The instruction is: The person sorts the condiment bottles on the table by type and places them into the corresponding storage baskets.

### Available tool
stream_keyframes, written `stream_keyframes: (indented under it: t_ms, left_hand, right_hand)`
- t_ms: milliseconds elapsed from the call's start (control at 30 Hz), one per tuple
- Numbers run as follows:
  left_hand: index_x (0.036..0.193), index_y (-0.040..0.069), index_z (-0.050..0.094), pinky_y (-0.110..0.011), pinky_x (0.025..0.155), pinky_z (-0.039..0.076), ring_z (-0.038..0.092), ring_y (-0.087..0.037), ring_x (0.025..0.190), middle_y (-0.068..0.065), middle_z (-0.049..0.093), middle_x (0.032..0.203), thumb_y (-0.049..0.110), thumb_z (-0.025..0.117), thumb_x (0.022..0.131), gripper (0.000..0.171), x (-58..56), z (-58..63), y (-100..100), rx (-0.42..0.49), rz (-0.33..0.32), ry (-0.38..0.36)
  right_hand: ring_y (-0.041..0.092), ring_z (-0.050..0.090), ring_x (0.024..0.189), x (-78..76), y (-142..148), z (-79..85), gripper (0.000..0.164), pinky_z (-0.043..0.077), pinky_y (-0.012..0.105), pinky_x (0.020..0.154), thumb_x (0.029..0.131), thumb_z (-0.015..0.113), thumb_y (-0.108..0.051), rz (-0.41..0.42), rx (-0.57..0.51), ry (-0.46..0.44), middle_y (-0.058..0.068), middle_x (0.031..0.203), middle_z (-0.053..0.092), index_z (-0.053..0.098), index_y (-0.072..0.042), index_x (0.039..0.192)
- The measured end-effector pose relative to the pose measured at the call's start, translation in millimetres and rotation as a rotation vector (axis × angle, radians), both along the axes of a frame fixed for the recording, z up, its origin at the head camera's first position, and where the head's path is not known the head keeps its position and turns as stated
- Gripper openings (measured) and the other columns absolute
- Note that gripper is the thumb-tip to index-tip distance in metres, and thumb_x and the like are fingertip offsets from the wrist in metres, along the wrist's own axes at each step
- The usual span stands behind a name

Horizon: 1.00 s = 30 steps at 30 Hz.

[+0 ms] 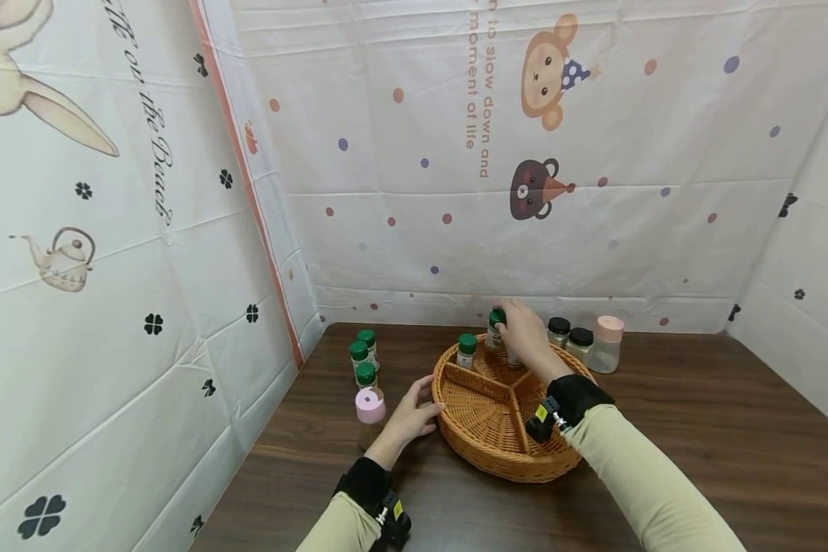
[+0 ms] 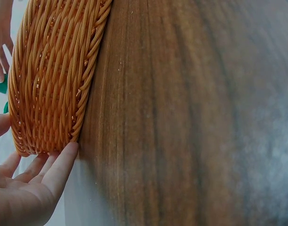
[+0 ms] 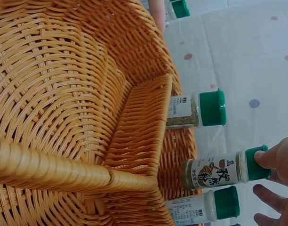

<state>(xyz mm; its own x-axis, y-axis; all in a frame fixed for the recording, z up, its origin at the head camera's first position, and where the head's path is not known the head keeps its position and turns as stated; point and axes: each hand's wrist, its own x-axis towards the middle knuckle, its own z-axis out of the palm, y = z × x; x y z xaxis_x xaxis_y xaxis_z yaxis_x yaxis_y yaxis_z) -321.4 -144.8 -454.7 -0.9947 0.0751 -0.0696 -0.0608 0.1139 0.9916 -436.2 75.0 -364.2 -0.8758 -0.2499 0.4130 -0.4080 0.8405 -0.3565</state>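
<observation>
A round wicker basket (image 1: 486, 454) with woven dividers stands on the dark wooden table. My left hand (image 1: 410, 420) rests its fairly straight fingers against the outer wall at the left, thumb near the rim. At the back compartment, my right hand (image 1: 524, 333) pinches the green cap of a spice bottle (image 3: 212, 172); the label faces the right wrist camera and brownish powder shows inside. Two more green-capped bottles stand in that compartment: a left one (image 1: 465, 351) and another bottle (image 3: 200, 207) right beside the pinched one. The two front compartments hold nothing.
Several green-capped bottles (image 1: 366, 374) stand left of the basket, with a pink-lidded jar (image 1: 370, 406) in front. Behind the basket's right side are two black-lidded jars (image 1: 580, 343) and a peach-lidded jar (image 1: 606, 345). Printed white cloth (image 1: 400, 176) hangs around the table.
</observation>
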Motion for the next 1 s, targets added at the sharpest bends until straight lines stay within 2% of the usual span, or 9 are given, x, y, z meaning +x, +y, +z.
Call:
stream_keyframes:
  t_ms: [367, 600, 1000]
  left_hand:
    - [0.155, 0.011, 0.030, -0.059, 0.096, 0.052, 0.042, -0.045, 0.140, -0.026, 0.034, 0.154, 0.007, 0.059, 0.097, 0.065, 2.0, 1.4, 0, 0.007, -0.003, -0.002]
    - [0.155, 0.009, 0.030, -0.059, 0.094, 0.053, 0.045, -0.045, 0.138, -0.027, 0.035, 0.154, 0.006, 0.057, 0.099, 0.063, 1.0, 1.6, 0, 0.010, -0.017, 0.023]
    - [0.155, 0.009, 0.029, -0.060, 0.095, 0.052, 0.046, -0.046, 0.137, -0.027, 0.035, 0.154, 0.006, 0.057, 0.099, 0.062, -0.1, -0.4, 0, 0.014, -0.016, 0.018]
  right_hand:
    - [0.043, 0.059, 0.114, -4.9, 2, -13.8, 0.037, 0.054, 0.057, 0.086, 0.095, 0.067, -0.011, -0.008, 0.064, 0.040, 0.022, 0.127, 0.062, 0.061, -0.005, 0.131]
    - [0.042, 0.058, 0.113, -9.6, 5, -20.4, 0.037, 0.053, 0.058, 0.085, 0.094, 0.069, -0.013, -0.033, 0.106, 0.055, 0.021, 0.125, 0.064, 0.063, -0.006, 0.130]
    - [0.039, 0.059, 0.112, -11.3, 3, -29.1, 0.035, 0.049, 0.051, 0.098, 0.092, 0.071, -0.013, -0.009, 0.223, 0.126, 0.022, 0.118, 0.067, 0.065, -0.002, 0.124]
